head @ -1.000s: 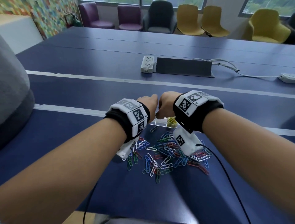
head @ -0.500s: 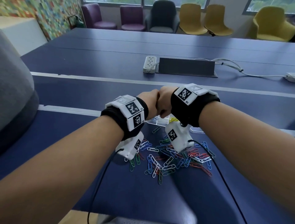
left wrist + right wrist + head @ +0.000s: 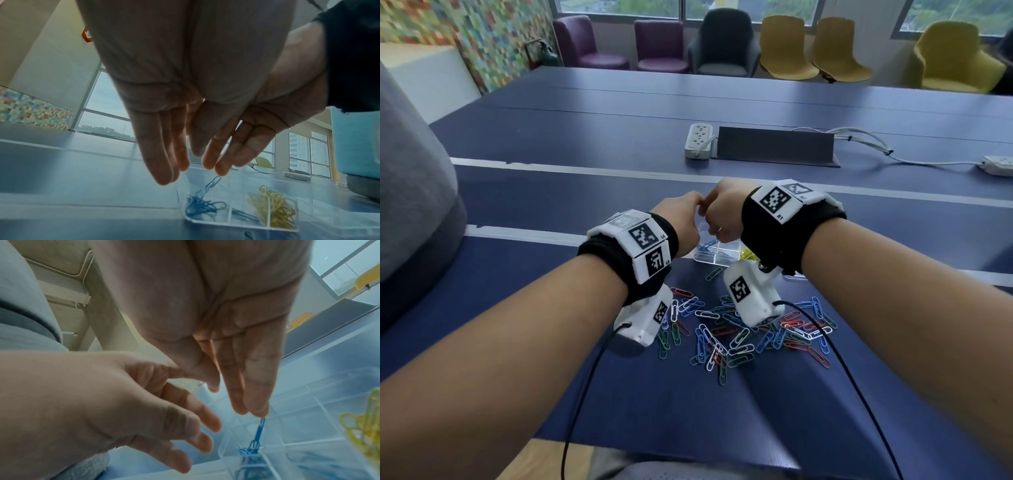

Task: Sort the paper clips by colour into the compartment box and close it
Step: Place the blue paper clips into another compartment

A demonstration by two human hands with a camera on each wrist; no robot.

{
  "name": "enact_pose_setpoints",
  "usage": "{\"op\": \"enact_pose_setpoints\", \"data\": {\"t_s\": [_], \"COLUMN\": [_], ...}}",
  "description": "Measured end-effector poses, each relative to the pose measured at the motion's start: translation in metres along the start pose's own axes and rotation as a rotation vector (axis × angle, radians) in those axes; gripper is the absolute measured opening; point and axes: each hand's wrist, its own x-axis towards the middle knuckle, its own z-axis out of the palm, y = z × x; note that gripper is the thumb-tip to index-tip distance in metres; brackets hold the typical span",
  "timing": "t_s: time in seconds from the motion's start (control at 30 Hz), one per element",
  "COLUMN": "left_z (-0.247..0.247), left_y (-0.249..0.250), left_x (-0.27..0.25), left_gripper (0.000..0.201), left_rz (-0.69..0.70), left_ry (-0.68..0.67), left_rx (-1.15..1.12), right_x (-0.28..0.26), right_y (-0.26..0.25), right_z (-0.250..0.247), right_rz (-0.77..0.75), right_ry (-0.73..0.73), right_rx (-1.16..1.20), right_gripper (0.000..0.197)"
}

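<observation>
The clear compartment box (image 3: 714, 261) lies open on the blue table, just beyond a loose pile of mixed paper clips (image 3: 739, 330). Both hands hover over the box's left end. My right hand (image 3: 251, 408) points straight fingers down, thumb apart. A blue clip (image 3: 259, 429) hangs end-up right under its fingertips, its lower end among the blue clips (image 3: 201, 207) in the near left compartment. My left hand (image 3: 164, 170) is beside it with relaxed straight fingers, holding nothing. Yellow clips (image 3: 276, 209) fill a compartment to the right; a few dark clips (image 3: 244, 216) lie between.
A white power strip (image 3: 698, 140) and a dark cable hatch (image 3: 774, 145) lie farther back, with white cables (image 3: 866, 140) running right. Chairs (image 3: 784, 48) line the far side. A grey bulk (image 3: 410, 192) is at the left. Wrist cables (image 3: 585, 383) trail toward me.
The hands, pressed knuckle to knuckle over the box before, have parted slightly and their fingers have straightened. A blue clip now sits below the right fingertips in the blue compartment.
</observation>
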Motion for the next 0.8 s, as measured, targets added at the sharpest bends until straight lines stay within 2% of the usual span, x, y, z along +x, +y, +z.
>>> {"op": "enact_pose_setpoints", "data": {"t_s": [0.1, 0.23, 0.43, 0.67, 0.8], "left_z": [0.003, 0.007, 0.011, 0.012, 0.008], "left_y": [-0.006, -0.007, -0.007, -0.013, -0.020], "left_x": [-0.002, -0.004, -0.010, -0.020, -0.027], "left_gripper": [0.052, 0.049, 0.042, 0.038, 0.027], "left_rz": [-0.008, 0.032, 0.059, 0.076, 0.050], "left_ry": [-0.019, -0.046, -0.025, -0.005, -0.007], "left_rx": [0.015, 0.083, 0.105, 0.089, 0.102], "right_x": [-0.002, -0.008, -0.019, -0.026, -0.025], "right_y": [0.001, 0.010, 0.015, 0.016, 0.018], "right_z": [0.001, 0.003, 0.020, 0.019, 0.025], "right_rz": [0.016, -0.001, -0.062, -0.138, -0.159], "right_ry": [0.005, 0.050, -0.006, -0.025, -0.066], "right_rx": [0.053, -0.109, -0.317, -0.403, -0.429], "right_gripper": [0.026, 0.026, 0.032, 0.038, 0.038]}}
